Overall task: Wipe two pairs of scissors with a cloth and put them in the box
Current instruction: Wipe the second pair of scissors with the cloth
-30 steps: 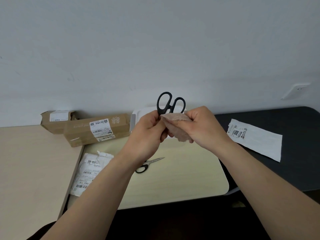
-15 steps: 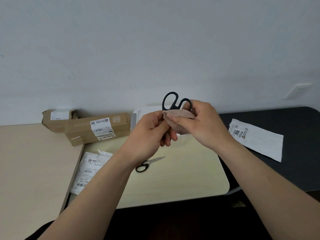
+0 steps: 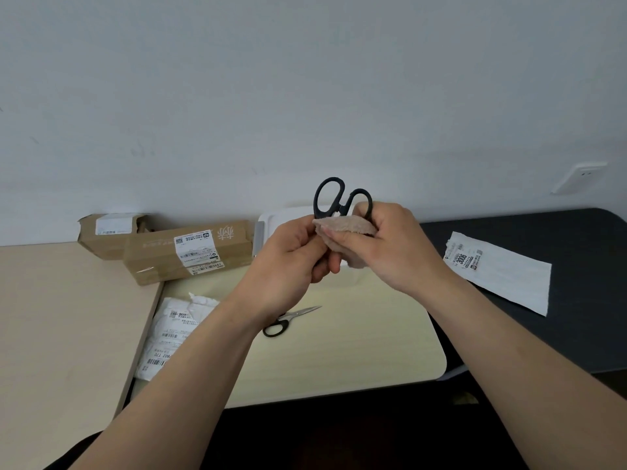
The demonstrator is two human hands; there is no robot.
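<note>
Head camera view: both bare forearms reach up from the bottom edge and meet above a pale yellow tabletop (image 3: 356, 361). Below the left hand (image 3: 288, 262), a second pair of scissors with black handles and bare steel blades (image 3: 288, 322) lies flat on that top, partly hidden by the wrist. Left of that forearm sits a crumpled white mailer bag with barcode labels (image 3: 169, 334). The left hand is closed around the lower part of a black-handled pair of scissors (image 3: 342, 201), held upright with the finger loops on top. The right hand (image 3: 397, 249) is closed on a beige pink cloth (image 3: 346, 232), pressing it around the scissors just under the loops. Beyond the hands a white box (image 3: 274, 220) shows only its rim. Left of the hands lie two brown cardboard parcels (image 3: 190, 252); right of them, a white labelled bag (image 3: 502, 273) rests on a black surface (image 3: 543, 232).
</note>
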